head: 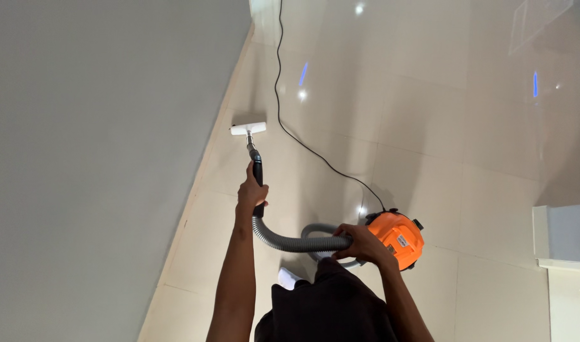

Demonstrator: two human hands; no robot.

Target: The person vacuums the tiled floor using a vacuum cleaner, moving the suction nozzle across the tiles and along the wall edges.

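Left hand (251,193) wrapped round wand (257,171); right hand (359,244) clasping hose (290,242); keep nozzle (248,128) beyond grip flat on floor (429,126).

Home interior: glossy cream floor tiles (429,126), plain wall (100,158), white cabinet corner (565,237).
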